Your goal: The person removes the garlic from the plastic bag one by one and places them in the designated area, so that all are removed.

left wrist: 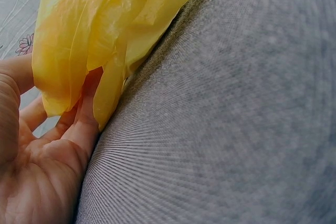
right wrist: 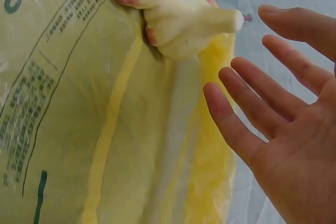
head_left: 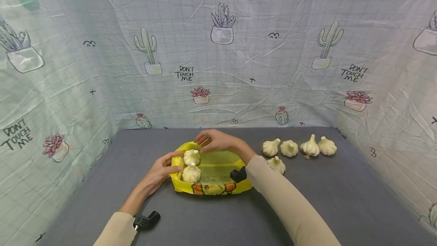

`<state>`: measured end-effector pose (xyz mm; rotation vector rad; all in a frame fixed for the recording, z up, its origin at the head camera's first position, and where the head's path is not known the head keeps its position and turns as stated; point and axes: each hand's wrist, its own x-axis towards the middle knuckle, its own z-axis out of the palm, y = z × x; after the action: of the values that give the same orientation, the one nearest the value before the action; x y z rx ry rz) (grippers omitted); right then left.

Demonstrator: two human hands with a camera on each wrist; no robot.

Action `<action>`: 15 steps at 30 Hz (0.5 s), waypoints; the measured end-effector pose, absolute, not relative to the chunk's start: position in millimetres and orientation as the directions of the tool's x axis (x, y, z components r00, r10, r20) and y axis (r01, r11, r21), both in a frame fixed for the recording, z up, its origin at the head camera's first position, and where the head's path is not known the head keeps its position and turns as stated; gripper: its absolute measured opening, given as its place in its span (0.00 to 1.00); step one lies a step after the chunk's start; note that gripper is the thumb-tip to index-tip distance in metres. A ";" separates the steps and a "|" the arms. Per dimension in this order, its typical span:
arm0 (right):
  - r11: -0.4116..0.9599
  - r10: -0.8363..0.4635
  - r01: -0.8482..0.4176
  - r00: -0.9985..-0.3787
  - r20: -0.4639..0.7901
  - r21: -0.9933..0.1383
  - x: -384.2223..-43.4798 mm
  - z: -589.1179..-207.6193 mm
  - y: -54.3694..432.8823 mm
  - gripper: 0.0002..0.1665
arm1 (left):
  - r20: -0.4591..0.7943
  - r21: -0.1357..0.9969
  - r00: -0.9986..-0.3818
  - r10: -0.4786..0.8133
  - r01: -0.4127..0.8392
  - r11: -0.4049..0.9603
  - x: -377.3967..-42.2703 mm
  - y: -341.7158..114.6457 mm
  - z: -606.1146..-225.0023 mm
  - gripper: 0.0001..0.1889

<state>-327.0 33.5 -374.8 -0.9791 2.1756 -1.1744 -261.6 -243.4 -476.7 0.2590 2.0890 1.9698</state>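
Note:
A yellow plastic bag (head_left: pixel 218 189) lies spread open on the grey table, its rim standing up. Two garlic bulbs (head_left: pixel 191 173) sit inside at its left end, one behind the other. My left hand (head_left: pixel 157 174) grips the bag's left edge, thumb on the rim and fingers around the outside; in the left wrist view the yellow film (left wrist: pixel 89 40) bunches between thumb and fingers. My right hand (head_left: pixel 218 141) hovers over the bag's back rim beside the rear bulb. In the right wrist view its fingers (right wrist: pixel 236 124) are spread and hold nothing, near a bulb's stem (right wrist: pixel 226 20).
Several more garlic bulbs (head_left: pixel 310 146) lie on the table to the right of the bag, one bulb (head_left: pixel 276 164) nearer and partly behind the right forearm. A cactus-print curtain (head_left: pixel 222 67) hangs along the back and sides of the grey table (head_left: pixel 170 219).

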 end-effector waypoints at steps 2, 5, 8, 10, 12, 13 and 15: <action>0.379 -0.785 -0.377 -0.614 -0.078 -0.845 -327.7 -376.4 29.6 0.30 | -0.066 0.997 -0.951 0.302 -0.048 0.065 -261.4 -243.3 -476.4 0.33; 0.392 -0.793 -0.388 -0.603 -0.092 -0.834 -328.6 -378.3 24.5 0.31 | -0.066 0.997 -0.951 0.303 -0.050 0.061 -261.0 -243.0 -475.4 0.33; 0.418 -0.787 -0.383 -0.606 -0.118 -0.824 -328.9 -379.5 19.7 0.32 | -0.064 0.997 -0.951 0.304 -0.050 0.055 -260.8 -243.1 -474.9 0.33; 0.437 -0.783 -0.387 -0.608 -0.132 -0.812 -328.9 -380.0 16.4 0.32 | -0.063 0.997 -0.951 0.303 -0.049 0.051 -260.5 -243.4 -474.7 0.33; 0.454 -0.784 -0.392 -0.602 -0.150 -0.800 -329.2 -380.4 13.4 0.32 | -0.062 0.998 -0.951 0.303 -0.050 0.047 -260.4 -243.4 -474.8 0.33; 0.461 -0.785 -0.395 -0.599 -0.158 -0.795 -329.2 -380.7 12.0 0.33 | -0.062 0.998 -0.951 0.303 -0.051 0.045 -260.3 -243.4 -474.8 0.33; 0.479 -0.784 -0.397 -0.595 -0.178 -0.783 -329.4 -382.0 10.1 0.33 | -0.062 0.998 -0.951 0.304 -0.051 0.042 -260.1 -243.0 -474.5 0.33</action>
<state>-329.4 10.1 -382.0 -0.9747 2.2041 -0.9724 -260.1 -243.0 -474.5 0.2589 2.0638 1.9946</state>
